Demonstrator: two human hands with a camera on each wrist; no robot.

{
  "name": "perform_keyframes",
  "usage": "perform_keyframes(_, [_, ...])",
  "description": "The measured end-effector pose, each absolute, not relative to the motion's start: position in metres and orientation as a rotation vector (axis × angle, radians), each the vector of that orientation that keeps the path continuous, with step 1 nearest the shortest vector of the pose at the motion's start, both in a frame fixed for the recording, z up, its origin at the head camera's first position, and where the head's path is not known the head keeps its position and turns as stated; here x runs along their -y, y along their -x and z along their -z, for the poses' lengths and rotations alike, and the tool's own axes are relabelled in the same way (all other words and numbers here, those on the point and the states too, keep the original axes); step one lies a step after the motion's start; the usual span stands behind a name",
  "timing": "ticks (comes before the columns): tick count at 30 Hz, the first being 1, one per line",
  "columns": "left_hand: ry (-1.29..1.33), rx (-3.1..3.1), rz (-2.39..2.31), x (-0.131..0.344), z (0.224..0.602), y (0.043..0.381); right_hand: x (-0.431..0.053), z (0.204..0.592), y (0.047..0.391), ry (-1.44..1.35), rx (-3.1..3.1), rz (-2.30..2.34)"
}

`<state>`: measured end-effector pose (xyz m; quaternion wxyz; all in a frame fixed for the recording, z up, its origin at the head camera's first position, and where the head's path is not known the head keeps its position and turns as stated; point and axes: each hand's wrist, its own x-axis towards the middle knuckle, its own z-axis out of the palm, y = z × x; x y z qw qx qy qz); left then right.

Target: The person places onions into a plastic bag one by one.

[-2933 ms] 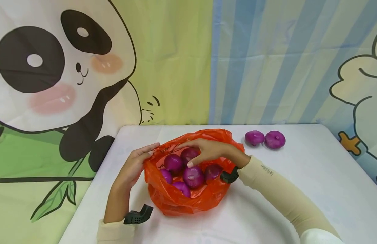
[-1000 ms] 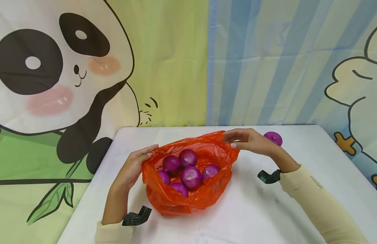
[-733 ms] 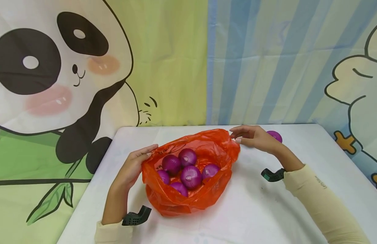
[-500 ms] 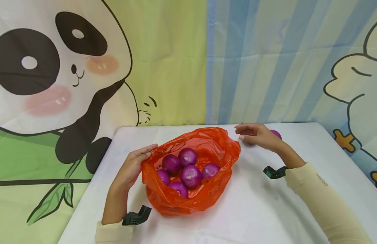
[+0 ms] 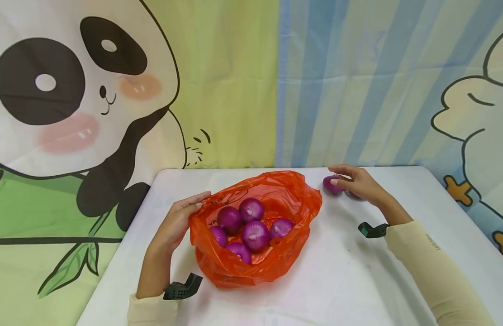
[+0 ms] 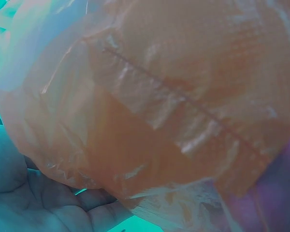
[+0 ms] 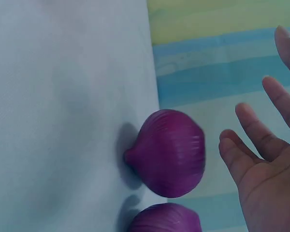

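Observation:
A red plastic bag (image 5: pixel 245 275) stands on the white table with its mouth wide. Several red onions lie inside it, the largest-looking red onion (image 5: pixel 255 235) near the middle. My left hand (image 5: pixel 176 226) holds the bag's left rim, thumb inside and fingers behind; in the left wrist view the orange-looking plastic (image 6: pixel 135 125) covers most of that grip. Beyond the bag's right side, my right hand (image 5: pixel 360 184) reaches over two loose onions. Its fingers are spread in the right wrist view, apart from the nearer onion (image 7: pixel 169 152). The second onion (image 7: pixel 165 220) is mostly hidden behind the hand in the head view.
The white table (image 5: pixel 337 280) ends at a far edge close behind the loose onions. A curtain (image 5: pixel 231 90) with a cartoon panda hangs past that edge. Dark wrist cameras, such as the left camera (image 5: pixel 183 288), jut out from both wrists.
My right hand has come out of the bag and moved right, past the rim, to the loose onions. The left hand stays on the rim, and the bag has barely shifted.

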<state>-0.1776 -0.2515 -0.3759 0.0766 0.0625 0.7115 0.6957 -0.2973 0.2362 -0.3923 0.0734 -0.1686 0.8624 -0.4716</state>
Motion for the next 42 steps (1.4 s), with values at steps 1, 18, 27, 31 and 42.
perform_keyframes(1, [-0.184, -2.134, -2.085, 0.252, 0.376, 0.178, -0.237, 0.394, 0.298, 0.5, -2.589, 1.412])
perform_keyframes(18, [-0.169, -2.113, -2.1, 0.251, 0.376, 0.177, -0.237, 0.412, 0.317, 0.409, -2.697, 1.315])
perform_keyframes(27, [-0.163, -2.111, -2.095, 0.251, 0.378, 0.178, -0.231, 0.43, 0.323, 0.369, -2.707, 1.212])
perform_keyframes(31, [-0.168, -2.111, -2.09, 0.251, 0.378, 0.179, -0.23, 0.447, 0.323, 0.337, -2.673, 1.209])
perform_keyframes(42, [-0.177, -2.119, -2.086, 0.25, 0.377, 0.179, -0.227, 0.462, 0.325, 0.344, -2.68, 1.292])
